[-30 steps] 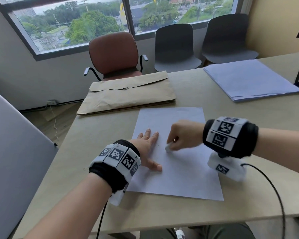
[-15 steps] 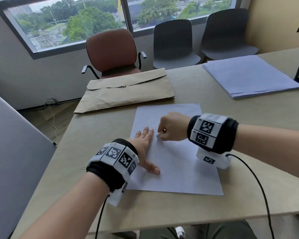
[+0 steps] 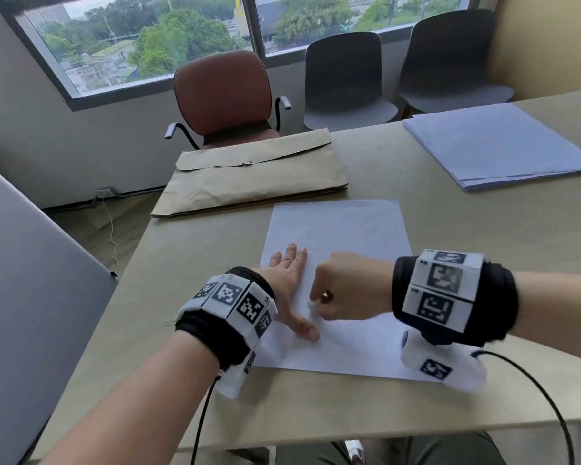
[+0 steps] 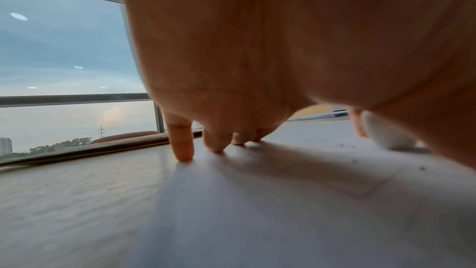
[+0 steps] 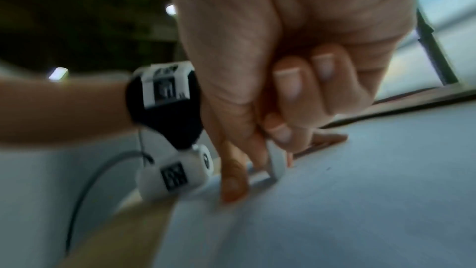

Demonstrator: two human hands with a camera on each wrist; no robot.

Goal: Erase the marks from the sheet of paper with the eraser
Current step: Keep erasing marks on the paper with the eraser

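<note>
A white sheet of paper [image 3: 341,236] lies on the tan table [image 3: 188,263]. My left hand [image 3: 291,286] lies flat on the sheet's left side, fingers straight, pressing it down; its fingertips [image 4: 182,150] touch the surface. My right hand [image 3: 344,290] is curled round a small white eraser [image 3: 313,305], whose end meets the paper just right of the left thumb. In the right wrist view the eraser [image 5: 276,162] sits pinched between thumb and fingers. In the left wrist view the eraser [image 4: 386,136] shows at the right with dark crumbs [image 4: 345,145] on the sheet [image 4: 283,201]. Any marks are too faint to see.
A brown paper envelope [image 3: 255,176] lies beyond the sheet. A stack of pale blue paper [image 3: 493,146] sits at the far right. A grey panel [image 3: 24,280] stands left of the table. A brown chair [image 3: 222,92] and two grey chairs stand behind.
My right hand with the eraser went up the sheet and to the left, then came back down toward the left thumb. The left hand stayed flat on the paper.
</note>
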